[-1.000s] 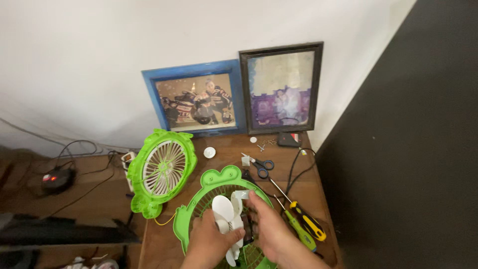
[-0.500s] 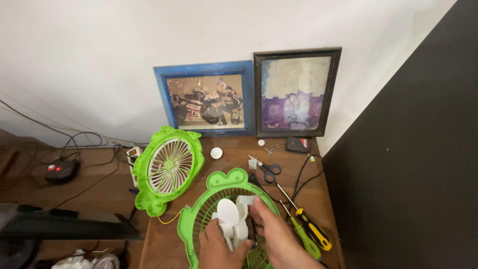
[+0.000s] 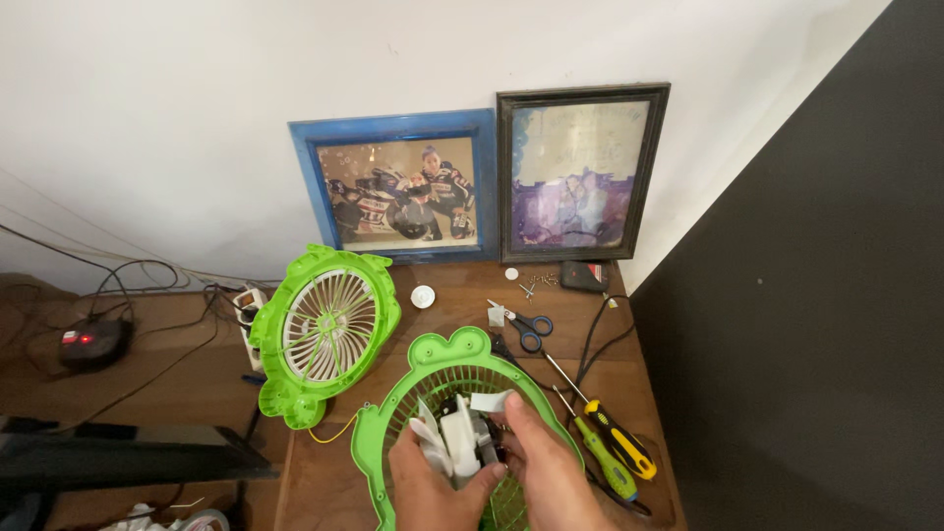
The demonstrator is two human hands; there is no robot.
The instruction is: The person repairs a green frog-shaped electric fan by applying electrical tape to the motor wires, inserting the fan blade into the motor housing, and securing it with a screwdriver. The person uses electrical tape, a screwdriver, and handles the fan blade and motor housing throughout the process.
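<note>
Both hands meet low in the head view over a green fan housing (image 3: 433, 359) with a grille, lying flat on the wooden table (image 3: 462, 305). My left hand (image 3: 425, 489) and my right hand (image 3: 547, 472) together grip a white fan blade (image 3: 457, 435) with a dark motor part at its hub. The blade is tilted between my fingers above the grille. A second green fan cover (image 3: 324, 329) with a white grille leans to the left, a thin yellow wire trailing from it.
Two framed pictures, blue (image 3: 398, 187) and dark (image 3: 578, 172), lean on the wall. Scissors (image 3: 523, 325), two screwdrivers (image 3: 615, 447), loose screws (image 3: 539, 282), a white cap (image 3: 423, 296) and a small black device (image 3: 585, 276) lie on the table. Cables and a black box (image 3: 90, 344) sit left.
The view has tilted up a little, so my hands sit lower in frame. The white blade has been turned in my hands and now shows its hub side.
</note>
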